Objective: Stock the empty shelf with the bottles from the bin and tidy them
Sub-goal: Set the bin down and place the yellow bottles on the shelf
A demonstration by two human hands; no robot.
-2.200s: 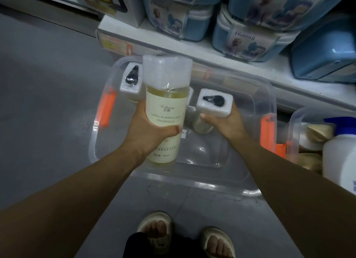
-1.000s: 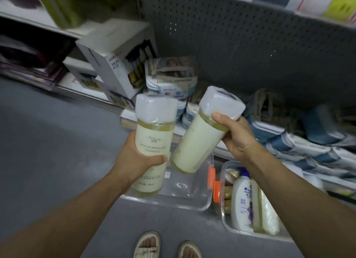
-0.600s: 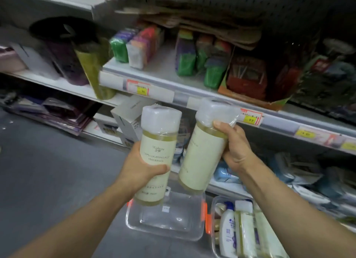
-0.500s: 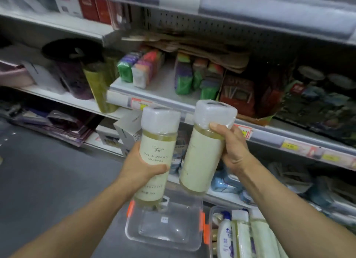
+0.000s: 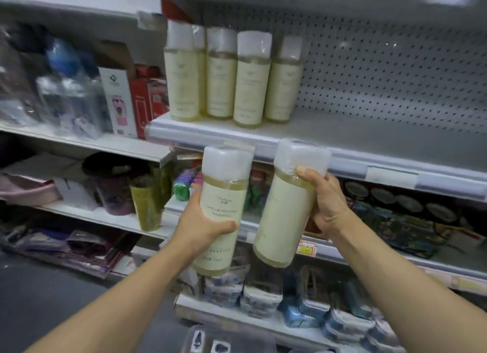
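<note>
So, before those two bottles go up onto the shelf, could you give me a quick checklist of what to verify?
1. Left hand grips its bottle round the label: ok.
2. Right hand grips the tilted bottle near the cap: ok, but not upright yet.
3. Free space on the shelf right of the standing bottles: ok.
4. Bottles raised above the shelf edge: not ok, both below it.
5. Standing row tidy: not ok, uneven depth.
6. Caps sealed: cannot tell.
</note>
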